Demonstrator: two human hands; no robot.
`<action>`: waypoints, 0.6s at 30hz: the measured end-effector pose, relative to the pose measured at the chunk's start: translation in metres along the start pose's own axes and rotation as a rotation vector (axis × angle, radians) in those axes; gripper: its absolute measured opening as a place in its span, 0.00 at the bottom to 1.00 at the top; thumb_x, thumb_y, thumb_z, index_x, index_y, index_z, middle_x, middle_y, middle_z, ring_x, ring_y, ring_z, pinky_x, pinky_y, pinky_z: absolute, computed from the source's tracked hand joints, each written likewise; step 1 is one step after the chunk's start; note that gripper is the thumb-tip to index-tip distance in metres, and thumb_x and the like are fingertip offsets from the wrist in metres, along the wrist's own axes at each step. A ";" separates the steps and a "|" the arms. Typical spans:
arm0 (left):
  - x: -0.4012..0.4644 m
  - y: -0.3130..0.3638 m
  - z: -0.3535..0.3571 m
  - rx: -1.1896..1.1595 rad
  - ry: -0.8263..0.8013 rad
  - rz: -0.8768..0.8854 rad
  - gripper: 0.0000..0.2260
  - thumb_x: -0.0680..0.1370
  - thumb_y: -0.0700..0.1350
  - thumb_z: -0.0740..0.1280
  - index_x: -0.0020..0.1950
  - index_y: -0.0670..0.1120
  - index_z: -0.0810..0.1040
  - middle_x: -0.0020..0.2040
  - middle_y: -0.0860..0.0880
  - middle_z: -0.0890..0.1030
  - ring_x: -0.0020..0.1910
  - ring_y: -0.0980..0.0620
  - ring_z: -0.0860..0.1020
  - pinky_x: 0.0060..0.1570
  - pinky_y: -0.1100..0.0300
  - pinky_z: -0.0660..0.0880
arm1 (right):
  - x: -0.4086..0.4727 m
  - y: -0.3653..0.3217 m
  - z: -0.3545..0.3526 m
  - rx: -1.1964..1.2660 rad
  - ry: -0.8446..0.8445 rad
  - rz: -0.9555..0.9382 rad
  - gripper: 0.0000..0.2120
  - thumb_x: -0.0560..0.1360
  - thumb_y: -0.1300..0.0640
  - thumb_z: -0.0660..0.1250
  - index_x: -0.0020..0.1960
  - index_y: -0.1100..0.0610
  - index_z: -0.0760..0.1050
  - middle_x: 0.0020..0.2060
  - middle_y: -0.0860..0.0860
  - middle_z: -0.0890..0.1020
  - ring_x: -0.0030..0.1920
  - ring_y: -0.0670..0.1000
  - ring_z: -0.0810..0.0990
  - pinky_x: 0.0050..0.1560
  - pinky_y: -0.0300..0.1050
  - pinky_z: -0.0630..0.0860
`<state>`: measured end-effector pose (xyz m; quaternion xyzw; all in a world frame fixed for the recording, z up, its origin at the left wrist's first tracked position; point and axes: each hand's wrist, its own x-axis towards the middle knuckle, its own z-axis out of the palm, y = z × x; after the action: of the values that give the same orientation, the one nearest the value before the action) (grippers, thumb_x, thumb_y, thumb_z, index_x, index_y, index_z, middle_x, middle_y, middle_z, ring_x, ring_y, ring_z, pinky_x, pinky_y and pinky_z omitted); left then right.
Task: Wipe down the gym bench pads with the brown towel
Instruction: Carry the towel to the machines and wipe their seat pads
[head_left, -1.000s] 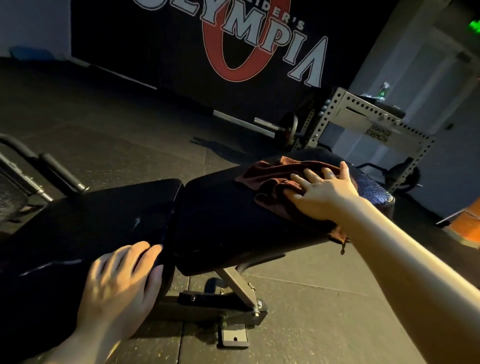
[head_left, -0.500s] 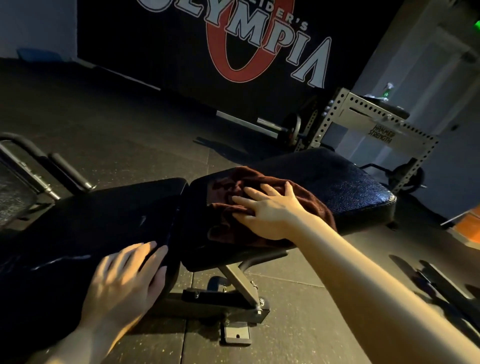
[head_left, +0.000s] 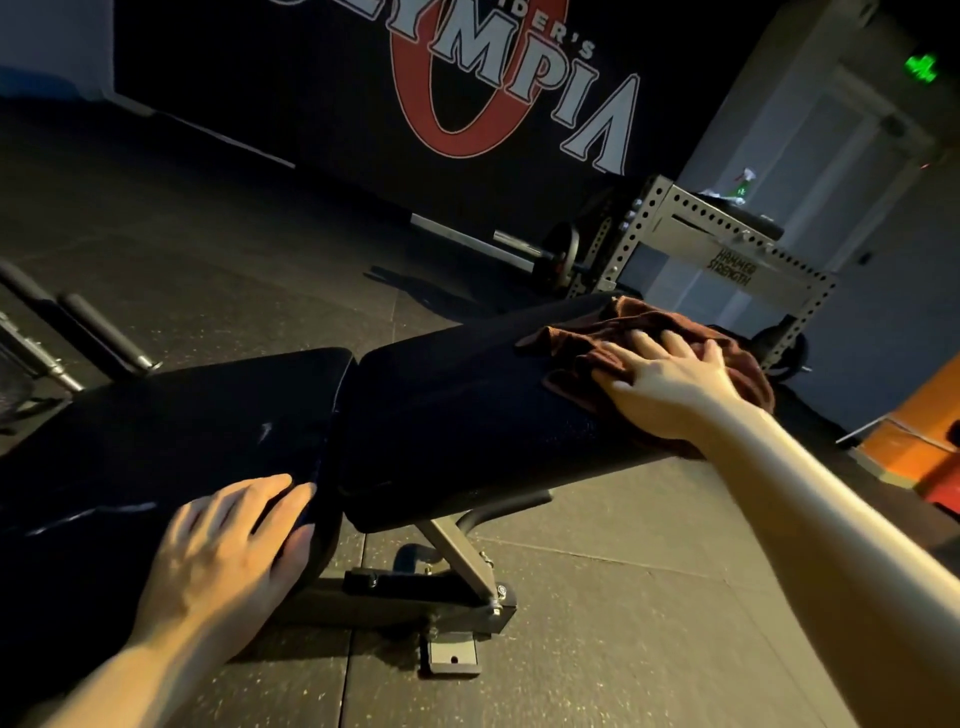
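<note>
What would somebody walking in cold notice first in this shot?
Probably the right hand pressing flat on the bunched brown towel at the far end of the black bench pad. Next, the left hand resting on the nearer pad beside the gap between the two. Behind, a big red and white Olympia logo fills the dark wall.

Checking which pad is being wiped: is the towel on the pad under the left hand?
No, the towel lies under the right hand on the other pad.
</note>
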<state>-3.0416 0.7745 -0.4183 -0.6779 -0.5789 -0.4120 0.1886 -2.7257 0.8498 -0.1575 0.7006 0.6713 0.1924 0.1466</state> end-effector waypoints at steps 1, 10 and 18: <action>0.000 0.001 0.000 -0.014 0.005 -0.002 0.26 0.83 0.54 0.51 0.58 0.39 0.84 0.53 0.39 0.83 0.50 0.37 0.81 0.46 0.41 0.75 | -0.002 -0.013 0.001 0.000 0.000 -0.037 0.28 0.82 0.37 0.46 0.80 0.40 0.46 0.80 0.50 0.48 0.79 0.58 0.46 0.75 0.68 0.43; 0.002 -0.002 -0.011 -0.002 0.014 -0.059 0.29 0.83 0.58 0.50 0.54 0.40 0.84 0.49 0.39 0.84 0.51 0.41 0.80 0.54 0.46 0.71 | -0.028 -0.161 0.011 0.034 -0.052 -0.427 0.28 0.82 0.38 0.47 0.80 0.41 0.47 0.80 0.51 0.47 0.79 0.60 0.43 0.73 0.70 0.39; -0.001 -0.027 -0.053 -0.098 0.004 -0.232 0.15 0.79 0.49 0.58 0.52 0.44 0.82 0.52 0.48 0.81 0.50 0.45 0.81 0.45 0.48 0.77 | -0.063 -0.246 0.039 0.256 0.111 -0.561 0.28 0.83 0.42 0.46 0.79 0.52 0.58 0.79 0.53 0.57 0.79 0.55 0.49 0.76 0.57 0.40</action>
<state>-3.0851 0.7417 -0.3936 -0.6140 -0.6321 -0.4604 0.1076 -2.9266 0.8023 -0.3109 0.4891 0.8642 0.0964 0.0679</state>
